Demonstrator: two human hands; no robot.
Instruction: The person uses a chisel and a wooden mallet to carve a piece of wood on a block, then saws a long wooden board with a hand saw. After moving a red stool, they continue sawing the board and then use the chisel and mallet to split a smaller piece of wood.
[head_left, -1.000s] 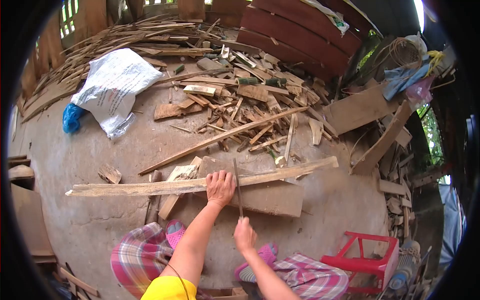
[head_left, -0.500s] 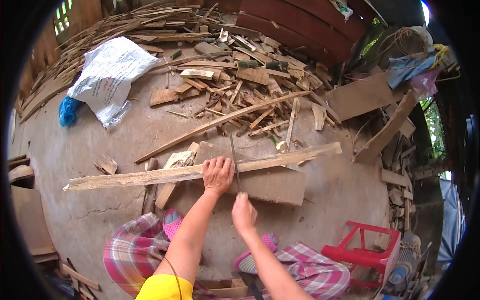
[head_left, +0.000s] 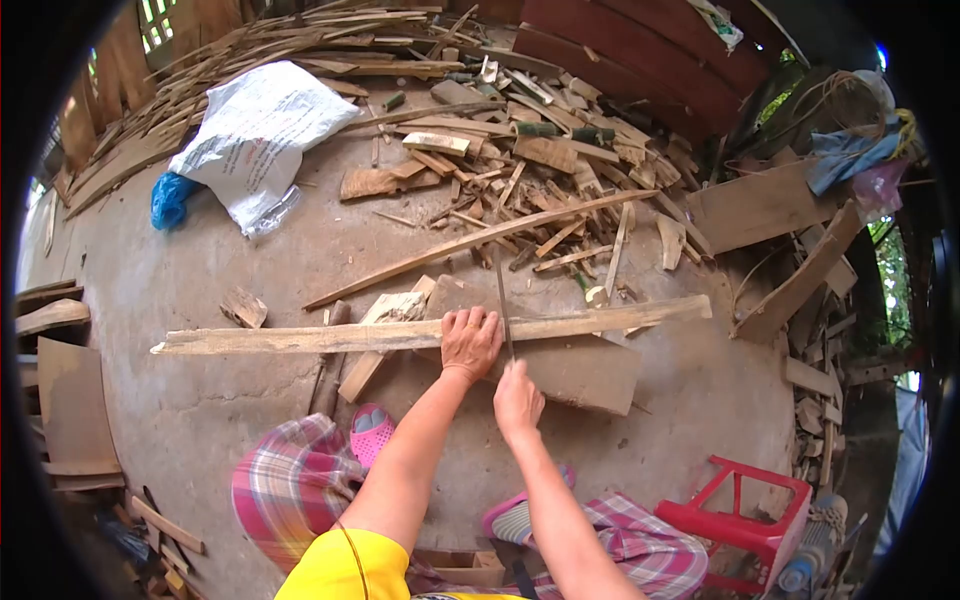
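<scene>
A long, pale wooden strip [head_left: 290,341] lies crosswise over a thick wooden block [head_left: 580,372]. My left hand [head_left: 472,342] presses down on it near the middle, its fingers wrapped over the far edge. Just right of those fingers, a thin saw [head_left: 503,298] crosses the strip, its narrow dark blade pointing away from me. My right hand [head_left: 519,400] is closed around the saw's near end on the near side of the strip, hiding the handle. Under the strip's left part are a split wood chunk [head_left: 398,307] and a short round stick [head_left: 330,370].
Scrap wood [head_left: 560,180] is heaped beyond the block, with a long thin slat [head_left: 470,242] in front. A white sack [head_left: 260,135] lies at the far left. A red plastic stool [head_left: 745,520] lies tipped at the near right; my pink sandal [head_left: 371,437] is close by.
My right hand has pushed the saw forward, and its fist is now nearer the strip. My left hand stays on the strip. The whole view has shifted slightly.
</scene>
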